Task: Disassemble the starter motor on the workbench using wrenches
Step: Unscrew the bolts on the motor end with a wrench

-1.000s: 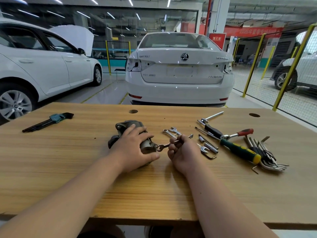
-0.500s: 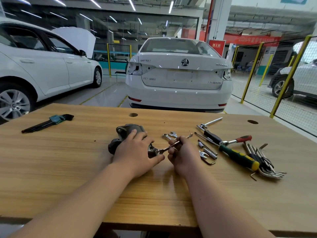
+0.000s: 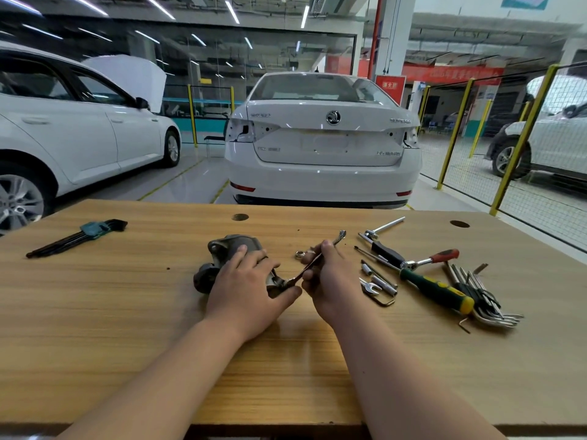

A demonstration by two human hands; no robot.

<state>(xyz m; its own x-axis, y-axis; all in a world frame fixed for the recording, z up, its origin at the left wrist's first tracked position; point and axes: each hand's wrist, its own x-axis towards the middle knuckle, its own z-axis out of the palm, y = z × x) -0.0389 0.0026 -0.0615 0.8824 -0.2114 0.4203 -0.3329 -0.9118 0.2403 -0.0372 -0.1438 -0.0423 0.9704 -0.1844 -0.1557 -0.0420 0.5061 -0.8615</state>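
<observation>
1. We see the grey metal starter motor (image 3: pixel 233 247) lying on its side near the middle of the light wooden workbench (image 3: pixel 127 312); its flanged nose points away from us and its dark rounded end lies to the left.
2. Our left hand (image 3: pixel 251 290) lies palm down over the motor's body; the fingers curve round the housing and hold it against the bench; the thumb stretches out to the right, close to the wrench head; the forearm comes in from the lower left.
3. Our right hand (image 3: pixel 330 281) sits just right of the motor, wrist low near the bench; its fingers are curled round the shank of a slim silver combination wrench (image 3: pixel 309 265), with the thumb tip on top.
4. The wrench slants from lower left to upper right; its near end meets the motor's right end beside the left thumb, though we cannot tell which fastener it sits on; its far end stands clear above the fingers.
5. To the right lie a green-and-yellow-handled screwdriver (image 3: pixel 435 290), a red-handled ratchet (image 3: pixel 428 260) and a fan of silver hex keys (image 3: pixel 486 303); at far left lies a black hex key set in a teal holder (image 3: pixel 92 231).
6. Beyond the bench stands a white saloon car (image 3: pixel 320 147).
</observation>
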